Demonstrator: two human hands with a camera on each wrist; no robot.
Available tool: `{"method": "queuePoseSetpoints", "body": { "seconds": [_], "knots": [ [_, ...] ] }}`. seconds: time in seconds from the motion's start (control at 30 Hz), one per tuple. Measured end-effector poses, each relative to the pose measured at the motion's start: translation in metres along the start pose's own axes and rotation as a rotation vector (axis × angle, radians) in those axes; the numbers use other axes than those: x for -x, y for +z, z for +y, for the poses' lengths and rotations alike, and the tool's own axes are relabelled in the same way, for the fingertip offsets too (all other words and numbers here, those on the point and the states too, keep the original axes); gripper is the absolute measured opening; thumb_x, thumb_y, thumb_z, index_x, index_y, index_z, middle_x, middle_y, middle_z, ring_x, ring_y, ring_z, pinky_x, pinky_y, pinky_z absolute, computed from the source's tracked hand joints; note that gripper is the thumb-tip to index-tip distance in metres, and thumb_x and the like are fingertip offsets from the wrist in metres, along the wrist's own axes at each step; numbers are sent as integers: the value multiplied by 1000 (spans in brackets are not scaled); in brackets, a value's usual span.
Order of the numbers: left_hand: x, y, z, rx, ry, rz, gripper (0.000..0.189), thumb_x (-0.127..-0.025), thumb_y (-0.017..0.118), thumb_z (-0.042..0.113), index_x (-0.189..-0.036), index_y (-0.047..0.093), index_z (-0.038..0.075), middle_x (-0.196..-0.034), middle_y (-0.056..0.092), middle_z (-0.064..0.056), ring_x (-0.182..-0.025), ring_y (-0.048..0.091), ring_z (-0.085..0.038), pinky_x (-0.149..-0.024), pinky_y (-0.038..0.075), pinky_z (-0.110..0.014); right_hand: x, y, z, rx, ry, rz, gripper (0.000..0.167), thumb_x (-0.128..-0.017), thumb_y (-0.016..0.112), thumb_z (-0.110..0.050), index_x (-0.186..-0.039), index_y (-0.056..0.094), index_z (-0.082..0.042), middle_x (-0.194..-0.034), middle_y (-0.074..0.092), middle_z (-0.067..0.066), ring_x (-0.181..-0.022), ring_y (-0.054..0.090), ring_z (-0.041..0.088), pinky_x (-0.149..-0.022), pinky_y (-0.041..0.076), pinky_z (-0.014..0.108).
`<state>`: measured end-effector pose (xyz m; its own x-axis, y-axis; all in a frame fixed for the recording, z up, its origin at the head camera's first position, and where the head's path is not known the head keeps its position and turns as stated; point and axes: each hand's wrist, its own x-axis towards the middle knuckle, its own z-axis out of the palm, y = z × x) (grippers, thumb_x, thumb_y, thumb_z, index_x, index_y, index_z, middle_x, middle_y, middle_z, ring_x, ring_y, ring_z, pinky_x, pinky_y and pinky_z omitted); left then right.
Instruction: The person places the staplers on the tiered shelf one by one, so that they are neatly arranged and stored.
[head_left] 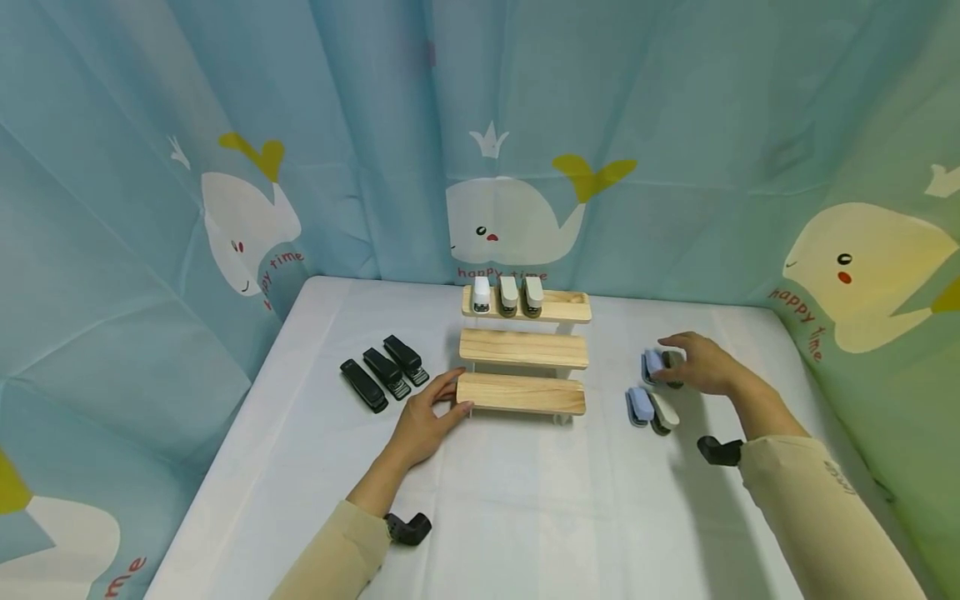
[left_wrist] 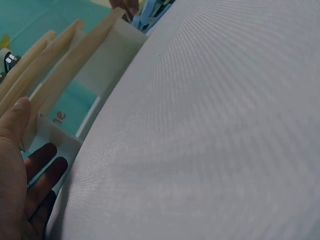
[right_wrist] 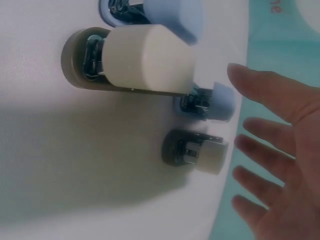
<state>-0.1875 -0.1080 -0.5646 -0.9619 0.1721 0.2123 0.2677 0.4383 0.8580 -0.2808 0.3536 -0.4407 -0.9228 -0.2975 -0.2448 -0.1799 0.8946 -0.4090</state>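
A three-tier wooden rack (head_left: 522,393) stands mid-table. My left hand (head_left: 422,425) holds the left end of its lowest board, thumb at the front corner and index finger at the back one. In the left wrist view, the thumb lies against the board (left_wrist: 70,70) and the other fingers reach beside the white end panel. My right hand (head_left: 701,364) hovers over small staplers on the right, fingers spread, holding nothing. Nearest it are a blue stapler (head_left: 652,365) and a partly covered grey-white stapler (right_wrist: 212,156). Closer to me lie another blue stapler (head_left: 639,407) and a grey-white one (right_wrist: 145,57).
On the top board stand a white stapler (head_left: 482,293) and two grey-white staplers (head_left: 508,296). Three black staplers (head_left: 384,372) lie slanted in a row left of the rack. A blue curtain (head_left: 390,142) with whales hangs behind the white table (head_left: 517,508).
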Motion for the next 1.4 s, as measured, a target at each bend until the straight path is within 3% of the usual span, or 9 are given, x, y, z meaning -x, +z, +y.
{"method": "queuePoseSetpoints", "body": {
  "seconds": [0.5,0.9,1.07,1.4],
  "knots": [
    [0,0,0,11,-18,-7,64,-96,72,48,-154,47,36,-132,73,4,-123,68,-19,-114,45,-54,-6,11,8,8,-34,-12,72,-97,74,-30,-145,46,15,-150,36,45,-137,34,66,-110,32,76],
    [1,0,1,17,-13,-10,63,-97,71,46,-154,47,34,-133,72,2,-124,68,-20,-114,46,-54,-13,20,15,56,-54,32,70,-95,75,-27,-141,48,19,-144,44,46,-133,40,66,-108,36,75],
    [2,-1,2,21,1,-11,65,-97,71,45,-155,47,29,-133,72,1,-123,69,-23,-112,46,-57,-14,20,15,38,-36,15,74,-95,75,-30,-142,46,19,-145,42,46,-134,38,66,-109,35,75],
    [1,0,1,18,-14,-11,64,-96,72,47,-154,47,32,-132,72,3,-123,68,-20,-113,46,-55,-16,23,17,7,-37,38,71,-95,76,-30,-141,49,17,-144,45,45,-133,40,65,-109,36,75]
  ]
}}
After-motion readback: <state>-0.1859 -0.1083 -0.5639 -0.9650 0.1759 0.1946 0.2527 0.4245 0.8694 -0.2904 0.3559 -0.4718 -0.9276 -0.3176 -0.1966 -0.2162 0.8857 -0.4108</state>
